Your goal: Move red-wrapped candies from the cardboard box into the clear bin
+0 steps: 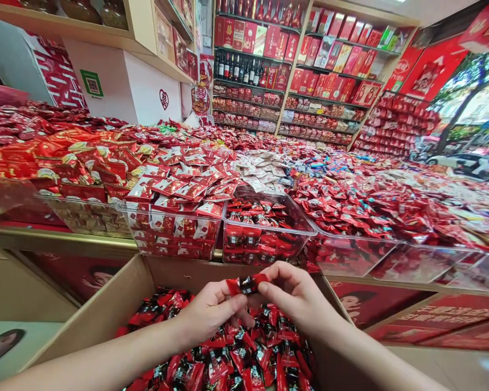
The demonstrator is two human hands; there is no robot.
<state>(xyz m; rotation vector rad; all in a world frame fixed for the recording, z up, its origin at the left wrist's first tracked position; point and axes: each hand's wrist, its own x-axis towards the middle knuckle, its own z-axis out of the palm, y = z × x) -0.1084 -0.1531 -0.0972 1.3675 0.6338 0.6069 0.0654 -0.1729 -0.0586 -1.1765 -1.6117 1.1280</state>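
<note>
Between my two hands a red and black wrapped candy (248, 284) is held up level, one twisted end in each hand. My left hand (218, 309) pinches its left end between thumb and fingers. The right end is pinched by my right hand (291, 290). Below them stands an open cardboard box (93, 307) with a heap of the same wrapped candies (244, 358) inside. Just beyond the hands, a clear plastic bin (269, 231) holds more red and black candies, lower in level than the neighbouring bins.
Left of that bin, another clear bin (173, 231) is piled with red and white packets. More heaped bins (346, 212) spread to the right and back. Shelves (287, 103) with red boxes and bottles line the far wall. A white pillar (150, 87) stands at the left.
</note>
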